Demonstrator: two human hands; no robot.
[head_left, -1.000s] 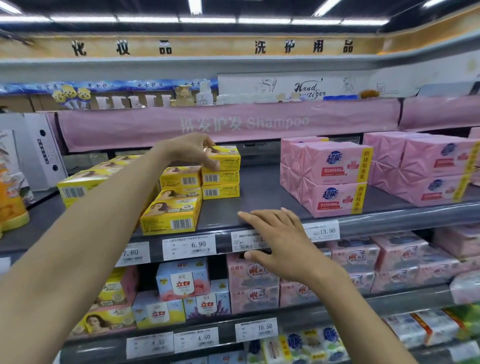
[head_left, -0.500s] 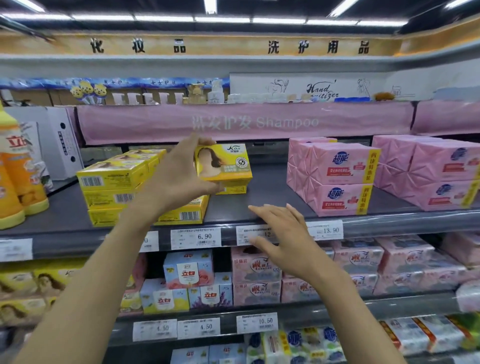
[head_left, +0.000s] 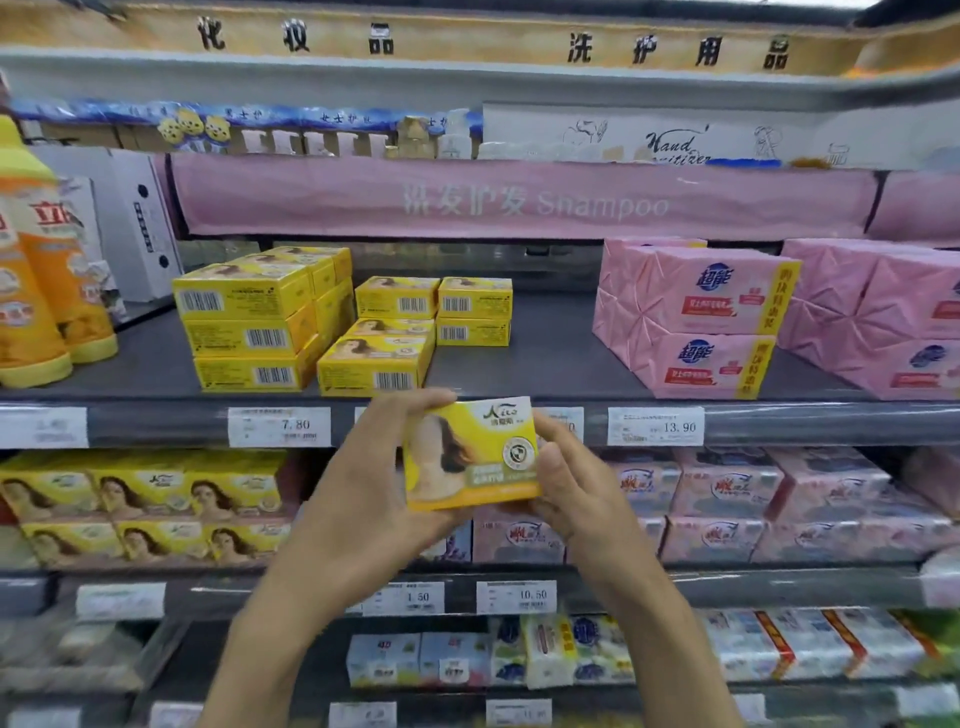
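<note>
A yellow soap box (head_left: 475, 452) with a woman's picture on its front is held in front of the shelf edge, at the height of the price tags. My left hand (head_left: 374, 483) grips its left side, fingers over the top and thumb underneath. My right hand (head_left: 569, 478) holds its right side, thumb on the front face. Behind it, more of the same yellow boxes (head_left: 374, 358) stand stacked on the grey shelf (head_left: 545, 358).
Pink wrapped soap packs (head_left: 696, 317) fill the right of the shelf; orange bottles (head_left: 47, 280) stand at the left. Price tags (head_left: 655, 426) line the shelf edge. Lower shelves hold yellow packs (head_left: 145, 499), pink packs (head_left: 727, 499) and blue-white soaps (head_left: 488, 649).
My left hand lifted a yellow box off the stack and brought it down and toward me. My right hand left the shelf edge and took hold of the box's right side.
</note>
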